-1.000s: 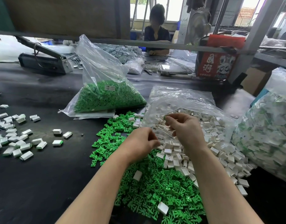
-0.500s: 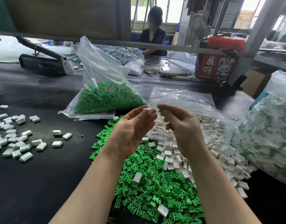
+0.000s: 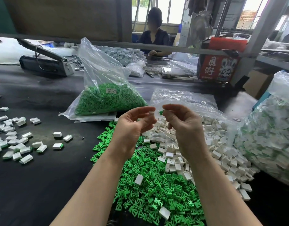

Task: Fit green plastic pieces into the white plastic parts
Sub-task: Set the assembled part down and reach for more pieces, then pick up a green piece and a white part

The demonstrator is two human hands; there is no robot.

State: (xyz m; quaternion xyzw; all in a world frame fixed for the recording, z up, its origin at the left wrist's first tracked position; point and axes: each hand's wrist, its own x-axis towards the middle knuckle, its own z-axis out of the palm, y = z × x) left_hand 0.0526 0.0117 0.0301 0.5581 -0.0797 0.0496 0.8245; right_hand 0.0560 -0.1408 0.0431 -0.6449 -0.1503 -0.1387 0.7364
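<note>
Black matting covers the work surface (image 3: 34,185), and at its middle lies a loose heap of small green plastic pieces (image 3: 153,190), the landmark for everything else. Raised above the far edge of that heap, the left hand (image 3: 134,126) pinches a small white plastic part (image 3: 151,113) between thumb and forefinger, the other fingers loosely curled. Just right of it, the right hand (image 3: 184,126) pinches a single green plastic piece (image 3: 161,112) at its fingertips; piece and part are close together but not yet joined. To the right of the heap and touching it spreads a pile of empty white plastic parts (image 3: 214,144) spilling from a clear plastic bag (image 3: 186,101). Behind the heap stands a clear bag of green pieces (image 3: 108,100). Well left of the heap lie scattered white parts with green showing (image 3: 18,144). Far right of the heap bulges a large clear bag of white-and-green parts (image 3: 271,136). Beyond the surface, a person in dark clothing (image 3: 154,38) sits.
</note>
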